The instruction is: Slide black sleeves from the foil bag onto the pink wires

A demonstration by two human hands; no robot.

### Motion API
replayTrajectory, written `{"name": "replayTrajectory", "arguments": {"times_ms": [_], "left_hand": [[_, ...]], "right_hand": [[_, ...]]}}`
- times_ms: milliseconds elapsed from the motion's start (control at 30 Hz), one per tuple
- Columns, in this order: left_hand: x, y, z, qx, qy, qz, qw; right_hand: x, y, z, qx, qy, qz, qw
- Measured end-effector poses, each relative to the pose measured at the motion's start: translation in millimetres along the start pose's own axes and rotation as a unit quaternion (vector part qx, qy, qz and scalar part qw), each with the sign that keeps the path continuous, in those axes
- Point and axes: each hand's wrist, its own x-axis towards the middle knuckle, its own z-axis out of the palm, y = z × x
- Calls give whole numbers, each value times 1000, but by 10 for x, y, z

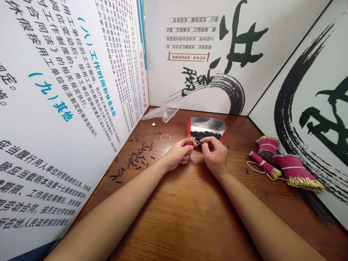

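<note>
My left hand [176,156] is closed around a bundle of thin pink wires [187,142] with gold metal terminals at their tips. One wire stands apart from the bundle, toward the other hand. Beside it, my right hand [216,154] pinches a small black tube between thumb and forefinger, close to that wire's tip. Fingertips hide most of the tube, so I cannot tell if it is on the wire. Just behind both hands stands an open red box with a silvery lining [208,124], holding many short black tubes [213,135].
Loose black tubes [134,159] lie scattered on the wooden table at left. Banded pink wire bundles [295,168] rest at right near a rubber band [256,166]. Another band [165,137], a white bit and a clear plastic bag [164,114] lie farther back. Printed panels enclose the table.
</note>
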Motion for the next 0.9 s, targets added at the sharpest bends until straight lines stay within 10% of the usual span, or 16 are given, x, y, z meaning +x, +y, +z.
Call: {"name": "replayTrajectory", "arguments": {"times_ms": [900], "left_hand": [[41,-27,-77,-61,0,5,998]], "right_hand": [[-38,-19,49,9,-28,42,999]]}}
